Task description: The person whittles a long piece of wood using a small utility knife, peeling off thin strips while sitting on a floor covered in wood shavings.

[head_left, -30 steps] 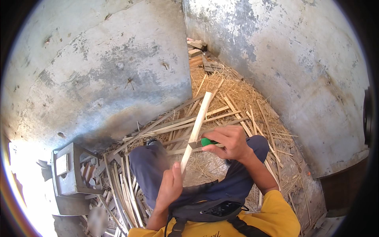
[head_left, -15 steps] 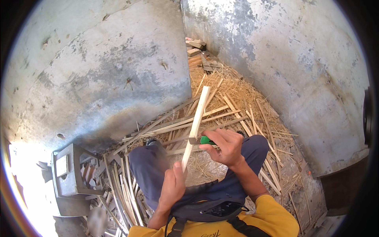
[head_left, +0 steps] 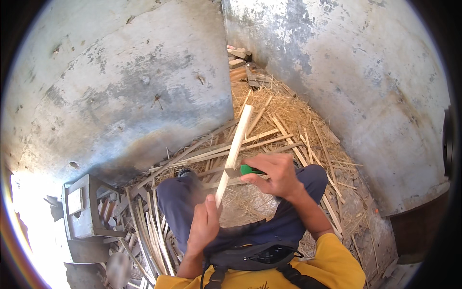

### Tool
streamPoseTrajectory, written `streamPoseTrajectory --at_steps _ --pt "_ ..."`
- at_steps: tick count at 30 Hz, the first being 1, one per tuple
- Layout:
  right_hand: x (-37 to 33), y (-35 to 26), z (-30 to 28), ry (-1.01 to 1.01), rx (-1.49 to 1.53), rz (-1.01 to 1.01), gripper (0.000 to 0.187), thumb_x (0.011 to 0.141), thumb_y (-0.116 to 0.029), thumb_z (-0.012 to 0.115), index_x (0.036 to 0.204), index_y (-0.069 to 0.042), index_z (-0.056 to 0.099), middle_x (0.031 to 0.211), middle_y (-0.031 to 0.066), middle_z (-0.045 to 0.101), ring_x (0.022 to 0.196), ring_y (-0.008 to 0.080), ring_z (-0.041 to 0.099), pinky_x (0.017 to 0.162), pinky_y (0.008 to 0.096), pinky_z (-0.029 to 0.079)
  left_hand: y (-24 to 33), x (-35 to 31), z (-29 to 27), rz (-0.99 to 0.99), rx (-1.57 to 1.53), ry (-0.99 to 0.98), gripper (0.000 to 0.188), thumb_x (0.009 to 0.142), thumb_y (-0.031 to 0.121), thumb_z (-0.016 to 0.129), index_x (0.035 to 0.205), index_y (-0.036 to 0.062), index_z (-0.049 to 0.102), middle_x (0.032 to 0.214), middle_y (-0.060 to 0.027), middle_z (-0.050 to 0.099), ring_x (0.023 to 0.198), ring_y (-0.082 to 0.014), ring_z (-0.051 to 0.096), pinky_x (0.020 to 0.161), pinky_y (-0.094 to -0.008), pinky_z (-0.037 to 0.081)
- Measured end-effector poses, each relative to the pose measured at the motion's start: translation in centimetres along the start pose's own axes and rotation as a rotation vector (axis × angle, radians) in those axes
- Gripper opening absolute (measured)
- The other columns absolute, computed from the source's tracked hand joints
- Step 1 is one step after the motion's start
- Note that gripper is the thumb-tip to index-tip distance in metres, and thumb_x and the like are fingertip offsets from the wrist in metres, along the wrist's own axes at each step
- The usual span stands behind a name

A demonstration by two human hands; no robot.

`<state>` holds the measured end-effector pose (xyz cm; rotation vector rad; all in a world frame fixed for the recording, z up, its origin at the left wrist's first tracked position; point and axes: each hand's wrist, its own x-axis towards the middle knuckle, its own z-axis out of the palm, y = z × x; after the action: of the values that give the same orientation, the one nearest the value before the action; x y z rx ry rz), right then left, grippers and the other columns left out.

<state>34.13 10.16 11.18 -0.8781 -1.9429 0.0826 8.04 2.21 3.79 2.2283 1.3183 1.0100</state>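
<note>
My left hand (head_left: 204, 222) is closed round the lower end of a pale, squared strip of wood (head_left: 237, 137), which slants up and away from me. In my right hand (head_left: 278, 177) is a knife with a green handle (head_left: 248, 169), gripped between thumb and fingers. Its short dark blade (head_left: 233, 171) lies against the strip, a little above my left hand. The strip's far end sticks up free over the wood and shavings on the floor. My bent knees are on either side.
Thin shavings (head_left: 293, 113) and long wooden strips (head_left: 260, 139) cover the floor ahead. More strips (head_left: 156, 231) lie at my left, beside a grey wooden stool-like frame (head_left: 84, 207). Worn plaster walls (head_left: 144, 72) meet in front, with wood blocks (head_left: 238, 58) at the corner.
Both hands, the strip and the knife have shifted slightly left. The blade stays against the strip, at nearly the same height.
</note>
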Motion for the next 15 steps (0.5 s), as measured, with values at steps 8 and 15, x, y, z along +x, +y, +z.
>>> streamPoseTrajectory --at_steps 8,15 --pt "2.5 0.3 -3.1 -0.146 -0.221 -0.194 0.034 0.092 -0.048 0.079 0.102 -0.015 0.078 0.070 -0.0008 0.063 0.056 0.0199 0.064 0.051 0.0343 0.049 0.6 0.3 0.4 0.028 0.050 0.073 0.024 0.114 0.018 0.051 0.108 -0.0030 0.060 0.086 -0.0125 0.057 0.070 -0.0209 0.053 0.058 -0.0349 0.045" --pt "0.7 -0.8 -0.5 0.053 -0.290 -0.084 0.033 0.092 -0.046 0.079 0.101 -0.014 0.078 0.066 -0.0017 0.060 0.052 0.0164 0.059 0.048 0.0316 0.044 0.2 -0.6 1.8 -0.357 -0.303 -0.057 0.030 0.105 0.004 0.063 0.130 -0.0100 0.055 0.083 -0.0230 0.056 0.069 -0.0366 0.053 0.059 -0.0469 0.042"
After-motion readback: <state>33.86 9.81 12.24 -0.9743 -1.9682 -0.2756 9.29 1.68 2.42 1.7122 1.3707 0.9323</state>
